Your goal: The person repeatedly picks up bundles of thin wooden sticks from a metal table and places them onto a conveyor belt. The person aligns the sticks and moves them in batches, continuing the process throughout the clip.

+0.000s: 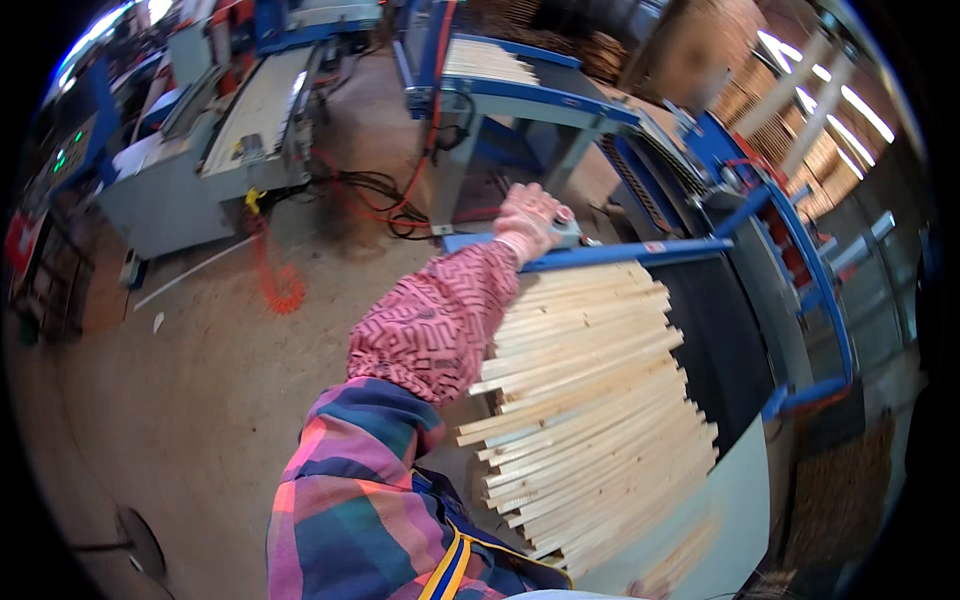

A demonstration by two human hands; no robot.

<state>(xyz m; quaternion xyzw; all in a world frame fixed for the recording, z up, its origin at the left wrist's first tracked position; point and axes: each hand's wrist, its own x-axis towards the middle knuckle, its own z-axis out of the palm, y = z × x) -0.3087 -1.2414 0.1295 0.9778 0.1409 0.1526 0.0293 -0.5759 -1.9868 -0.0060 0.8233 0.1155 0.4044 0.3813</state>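
Observation:
My left arm, in a plaid sleeve and a pink patterned sleeve cover, reaches forward past the left ends of the wood strips. My left hand [528, 218], in a pale pink glove, is at the far end of the table, beside a small control box [566, 232] with a red button on top. Its fingers look stretched out, with nothing seen in them; whether they touch the box is unclear. Many pale wood strips [600, 400] lie side by side to its near right, their ends uneven. My right hand does not show.
A black conveyor belt [718, 330] runs right of the strips, with a blue guard frame [850, 340] beyond. A pale board [735, 510] lies near. Ahead stands a blue-framed table [540, 95] carrying more strips. Machines, dark cables and an orange coiled hose [280, 295] are at left.

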